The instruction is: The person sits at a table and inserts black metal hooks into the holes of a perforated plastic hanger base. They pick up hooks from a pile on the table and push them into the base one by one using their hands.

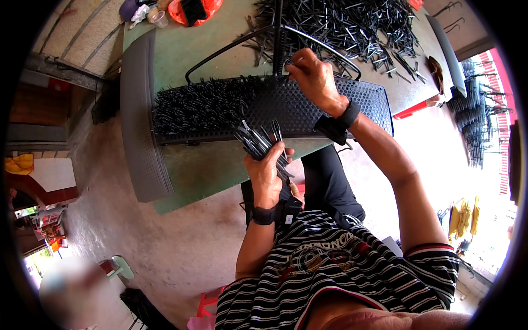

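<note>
A long black perforated panel (308,107) lies across a green table (198,170). Its left half is packed with upright black clips (203,102). My left hand (267,170) grips a bundle of black clips (261,140) at the panel's near edge. At the panel's far edge, near its middle, my right hand (313,77) pinches a single black clip between thumb and fingers. Both wrists wear black bands.
A heap of loose black clips (352,25) covers the far side of the table. A black wire frame (264,38) stands behind the panel. A grey curved panel (137,115) lies along the table's left end. A red tray (192,11) sits at the far corner.
</note>
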The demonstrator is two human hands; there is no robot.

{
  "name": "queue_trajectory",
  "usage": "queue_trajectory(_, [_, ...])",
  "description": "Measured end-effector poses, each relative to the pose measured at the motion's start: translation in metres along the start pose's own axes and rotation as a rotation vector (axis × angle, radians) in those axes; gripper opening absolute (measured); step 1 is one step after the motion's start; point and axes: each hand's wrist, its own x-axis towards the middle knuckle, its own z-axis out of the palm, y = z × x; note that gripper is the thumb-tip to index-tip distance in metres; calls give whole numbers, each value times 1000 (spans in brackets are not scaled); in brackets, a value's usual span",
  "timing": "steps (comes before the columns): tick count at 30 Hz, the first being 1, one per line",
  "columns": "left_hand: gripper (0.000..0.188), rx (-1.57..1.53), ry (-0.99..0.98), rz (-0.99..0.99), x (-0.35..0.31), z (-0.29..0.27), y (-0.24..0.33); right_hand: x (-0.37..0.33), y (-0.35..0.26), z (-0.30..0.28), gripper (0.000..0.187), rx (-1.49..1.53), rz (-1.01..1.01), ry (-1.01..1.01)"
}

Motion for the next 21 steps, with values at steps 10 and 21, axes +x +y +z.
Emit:
queue_trajectory(10, [22, -18, -25, 18, 3, 0, -4, -17, -43, -18, 23, -29, 109, -439])
queue_trajectory(21, [23, -1, -50, -22, 0, 4, -5, -29, -44, -30, 14, 374, 329, -122])
